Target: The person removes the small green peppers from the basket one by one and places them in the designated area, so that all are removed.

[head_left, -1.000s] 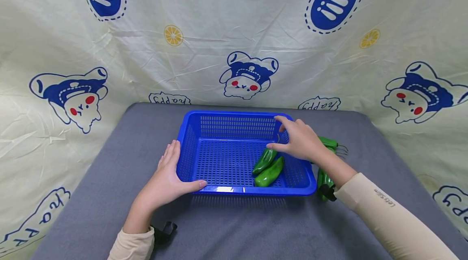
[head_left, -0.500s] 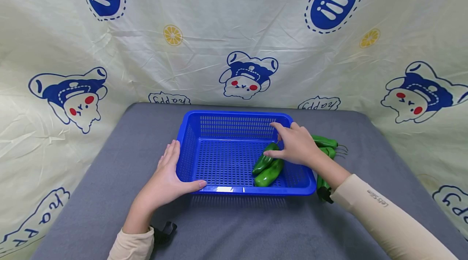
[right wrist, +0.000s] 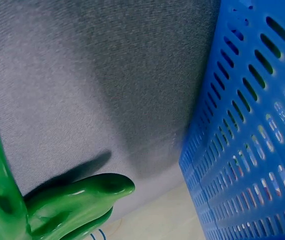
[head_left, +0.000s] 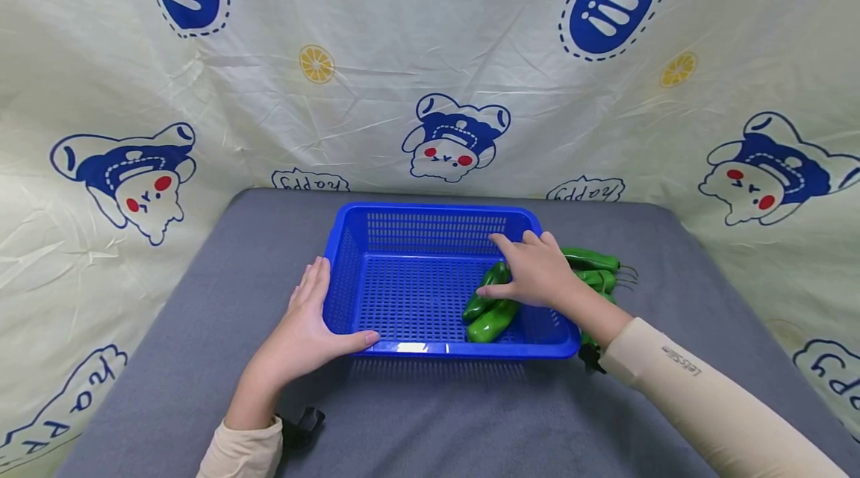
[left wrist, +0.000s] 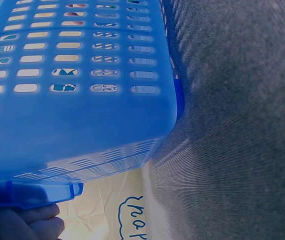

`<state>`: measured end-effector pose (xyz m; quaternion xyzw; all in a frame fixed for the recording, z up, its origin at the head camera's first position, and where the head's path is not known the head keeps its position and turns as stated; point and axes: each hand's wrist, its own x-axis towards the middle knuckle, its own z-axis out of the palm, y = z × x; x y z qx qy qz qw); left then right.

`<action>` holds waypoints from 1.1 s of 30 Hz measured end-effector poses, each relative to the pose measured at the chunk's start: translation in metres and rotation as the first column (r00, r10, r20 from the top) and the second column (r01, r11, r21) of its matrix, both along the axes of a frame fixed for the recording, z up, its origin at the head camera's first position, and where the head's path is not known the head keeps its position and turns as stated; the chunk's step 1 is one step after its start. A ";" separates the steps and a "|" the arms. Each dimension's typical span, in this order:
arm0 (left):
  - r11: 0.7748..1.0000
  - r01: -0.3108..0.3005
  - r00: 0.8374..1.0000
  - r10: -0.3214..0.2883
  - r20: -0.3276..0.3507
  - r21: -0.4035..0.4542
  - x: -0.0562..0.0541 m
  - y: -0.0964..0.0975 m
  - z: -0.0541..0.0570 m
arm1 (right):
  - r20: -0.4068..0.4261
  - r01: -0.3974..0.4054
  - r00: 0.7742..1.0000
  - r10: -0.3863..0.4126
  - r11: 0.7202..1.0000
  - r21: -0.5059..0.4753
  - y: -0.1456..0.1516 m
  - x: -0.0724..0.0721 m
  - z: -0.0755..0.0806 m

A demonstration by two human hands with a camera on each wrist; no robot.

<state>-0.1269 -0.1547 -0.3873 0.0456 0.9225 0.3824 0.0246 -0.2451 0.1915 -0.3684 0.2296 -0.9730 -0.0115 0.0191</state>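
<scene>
A blue perforated plastic basket stands on the grey table. My left hand rests at its front left corner, the thumb along the front rim and straight fingers against the left side; some fingertips show under the rim in the left wrist view. Inside, at the right, lie two green peppers: a darker one and a lighter one. Over them and the right wall reaches my right hand, thumb and index finger spread apart. The thumb overlaps the darker pepper; whether they touch I cannot tell.
Several more green peppers lie on the table just outside the basket's right wall, partly hidden by my right arm. In the right wrist view, peppers lie beside the basket wall. A printed cloth hangs behind the table.
My right hand has moved a little left and lower over the basket, so its thumb now overlaps the darker pepper. The left hand and the basket have stayed in place.
</scene>
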 end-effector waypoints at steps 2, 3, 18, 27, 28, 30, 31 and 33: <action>1.000 0.000 1.000 0.000 -0.002 -0.003 0.000 0.000 0.000 | 0.002 0.000 1.000 0.000 1.000 0.006 0.000 0.000 -0.001; 1.000 0.001 1.000 -0.001 -0.003 -0.003 0.000 0.000 0.000 | 0.001 0.000 1.000 0.000 1.000 0.010 0.000 -0.001 -0.001; 1.000 -0.003 1.000 0.003 -0.001 0.002 -0.001 -0.001 0.000 | 0.025 0.022 0.999 -0.023 0.997 0.071 -0.007 0.001 -0.002; 1.000 -0.001 1.000 0.001 -0.009 0.003 -0.001 -0.001 -0.001 | 0.053 0.027 0.998 -0.034 0.990 0.138 -0.015 0.003 -0.006; 1.000 -0.001 1.000 0.001 -0.010 0.002 -0.001 -0.001 -0.001 | 0.055 0.028 0.998 -0.036 0.989 0.142 -0.015 0.002 -0.007; 1.000 -0.002 1.000 0.002 -0.011 0.001 -0.001 -0.001 -0.001 | 0.059 0.023 0.998 -0.032 0.989 0.149 -0.017 0.003 -0.008; 1.000 -0.002 1.000 0.002 -0.012 -0.001 -0.001 -0.001 -0.001 | 0.064 0.021 0.997 -0.031 0.988 0.151 -0.017 0.003 -0.009; 1.000 -0.001 1.000 0.001 -0.009 -0.002 -0.001 -0.001 -0.001 | 0.077 0.019 0.997 -0.032 0.988 0.156 -0.018 0.003 -0.010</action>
